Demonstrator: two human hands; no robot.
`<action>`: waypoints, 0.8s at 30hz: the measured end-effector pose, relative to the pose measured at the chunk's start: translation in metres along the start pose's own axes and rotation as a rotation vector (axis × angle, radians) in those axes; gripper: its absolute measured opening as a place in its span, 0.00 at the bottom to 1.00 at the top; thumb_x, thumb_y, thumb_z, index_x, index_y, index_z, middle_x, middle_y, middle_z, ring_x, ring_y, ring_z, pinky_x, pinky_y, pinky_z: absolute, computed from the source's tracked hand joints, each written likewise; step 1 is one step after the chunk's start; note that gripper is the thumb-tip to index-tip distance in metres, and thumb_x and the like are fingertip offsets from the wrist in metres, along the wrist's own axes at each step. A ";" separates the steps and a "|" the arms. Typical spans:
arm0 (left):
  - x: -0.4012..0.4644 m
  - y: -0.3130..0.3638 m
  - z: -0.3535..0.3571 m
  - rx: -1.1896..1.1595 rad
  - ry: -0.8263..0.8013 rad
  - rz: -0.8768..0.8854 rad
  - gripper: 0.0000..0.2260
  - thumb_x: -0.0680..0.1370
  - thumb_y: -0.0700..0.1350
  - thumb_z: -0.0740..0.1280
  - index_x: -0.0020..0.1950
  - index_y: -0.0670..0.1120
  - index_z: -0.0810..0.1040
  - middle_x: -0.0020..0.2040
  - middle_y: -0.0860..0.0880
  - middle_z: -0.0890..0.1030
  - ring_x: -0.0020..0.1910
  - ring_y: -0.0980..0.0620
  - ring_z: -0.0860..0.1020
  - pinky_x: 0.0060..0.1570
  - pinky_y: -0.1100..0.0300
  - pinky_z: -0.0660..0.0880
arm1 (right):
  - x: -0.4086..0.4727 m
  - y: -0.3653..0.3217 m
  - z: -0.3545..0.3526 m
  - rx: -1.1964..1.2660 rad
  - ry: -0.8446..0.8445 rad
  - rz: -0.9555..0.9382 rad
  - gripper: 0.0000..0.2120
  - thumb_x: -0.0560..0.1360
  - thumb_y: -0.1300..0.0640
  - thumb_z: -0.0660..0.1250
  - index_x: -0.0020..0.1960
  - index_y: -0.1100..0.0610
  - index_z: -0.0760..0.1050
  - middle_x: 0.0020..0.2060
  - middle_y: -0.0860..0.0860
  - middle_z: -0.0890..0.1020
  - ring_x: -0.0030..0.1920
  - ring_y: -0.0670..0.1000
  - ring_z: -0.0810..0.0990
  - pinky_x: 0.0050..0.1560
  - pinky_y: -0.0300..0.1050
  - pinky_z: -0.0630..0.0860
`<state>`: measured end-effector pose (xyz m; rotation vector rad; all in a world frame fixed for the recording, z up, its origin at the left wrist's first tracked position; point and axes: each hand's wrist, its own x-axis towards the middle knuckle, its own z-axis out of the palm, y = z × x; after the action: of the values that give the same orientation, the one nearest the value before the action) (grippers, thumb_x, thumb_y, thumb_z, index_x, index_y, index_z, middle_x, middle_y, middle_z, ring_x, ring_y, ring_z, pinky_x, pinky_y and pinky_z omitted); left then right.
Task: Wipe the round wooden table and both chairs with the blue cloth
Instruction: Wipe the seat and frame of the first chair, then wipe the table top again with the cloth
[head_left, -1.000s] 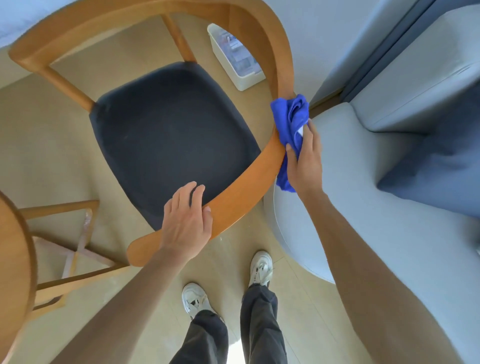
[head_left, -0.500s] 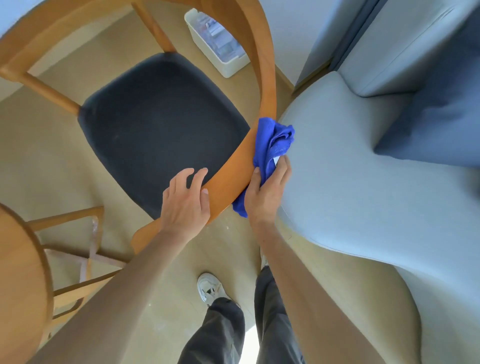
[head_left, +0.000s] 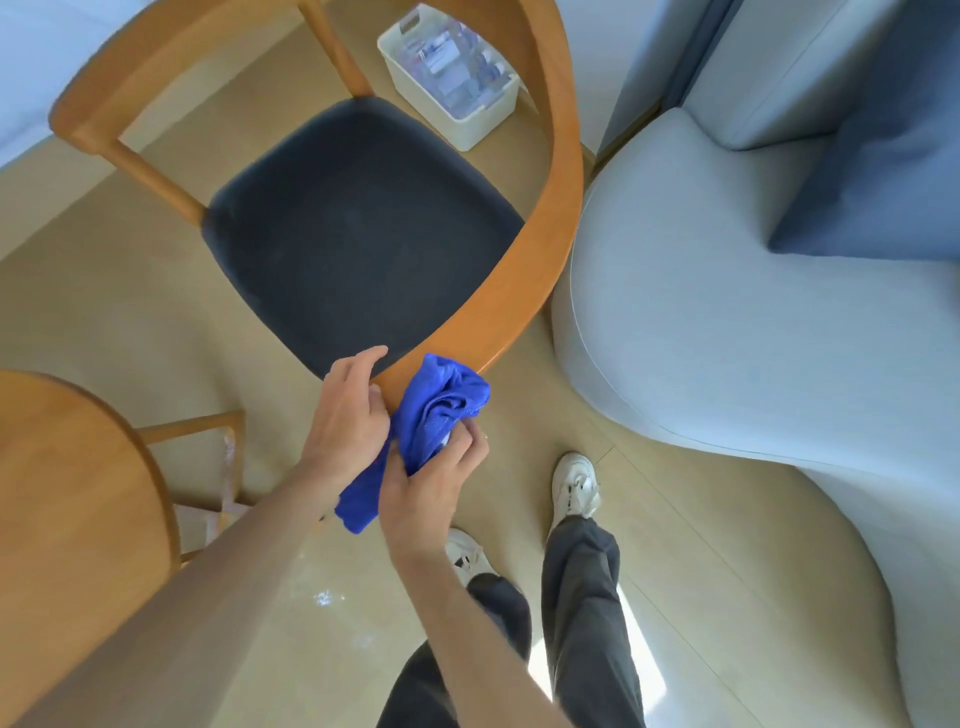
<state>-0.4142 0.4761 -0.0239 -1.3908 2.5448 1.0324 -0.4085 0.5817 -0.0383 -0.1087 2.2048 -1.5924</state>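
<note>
1. Chair (head_left: 550, 218): curved wooden backrest rail w/ dark seat pad (head_left: 358, 228), seen from above; everything below is placed relative to it.
2. Blue cloth (head_left: 434, 415): bunched up, pressed vs the near end of the chair's rail, on its outer edge; a tail of cloth hangs down below the rail end, toward the person.
3. R hand (head_left: 431, 483): just below the rail end, fingers curled round the cloth, clenching the bundle against the wood.
4. L hand (head_left: 348, 415): on the rail end right beside the cloth, on the seat side; fingers bent over the rail's inner edge, thumb side touching the cloth. Gripping the wood, not the cloth, as far as can be seen.
5. Round wooden table (head_left: 78, 493): left of the chair and nearer the person, only part of top in view; a wooden frame (head_left: 208, 431) shows between it and the chair.
6. White storage bin (head_left: 457, 83): on floor beyond the chair, seen through the backrest gap, contents blurred.
7. Pale grey sofa (head_left: 727, 312): right of the chair, close to the rail; dark blue cushion (head_left: 883, 182) on it.
8. Person's white shoes (head_left: 574, 488) on floor below the chair, nearer the camera.
</note>
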 end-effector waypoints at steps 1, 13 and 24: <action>-0.002 -0.003 -0.001 0.002 0.005 -0.003 0.21 0.79 0.36 0.54 0.71 0.48 0.66 0.67 0.47 0.68 0.66 0.49 0.68 0.59 0.63 0.62 | 0.007 0.001 -0.007 -0.026 -0.009 -0.018 0.25 0.71 0.65 0.67 0.64 0.56 0.63 0.63 0.47 0.60 0.59 0.46 0.68 0.54 0.46 0.74; -0.012 0.007 0.000 -0.086 0.099 -0.038 0.21 0.80 0.35 0.57 0.72 0.44 0.64 0.66 0.47 0.68 0.66 0.52 0.66 0.60 0.69 0.60 | 0.173 -0.073 -0.062 -0.752 -0.024 -0.476 0.21 0.70 0.67 0.64 0.63 0.59 0.73 0.66 0.58 0.70 0.63 0.62 0.69 0.59 0.56 0.67; -0.054 -0.030 -0.036 -0.175 0.142 -0.428 0.25 0.77 0.39 0.58 0.74 0.46 0.60 0.70 0.47 0.63 0.70 0.48 0.61 0.66 0.55 0.64 | 0.062 -0.055 -0.005 -0.930 -0.503 -0.777 0.22 0.60 0.71 0.75 0.54 0.63 0.79 0.58 0.63 0.76 0.52 0.69 0.74 0.45 0.65 0.71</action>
<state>-0.3501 0.4837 0.0076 -2.0040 2.1297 1.1232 -0.4766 0.5488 -0.0039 -1.5742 2.3647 -0.5156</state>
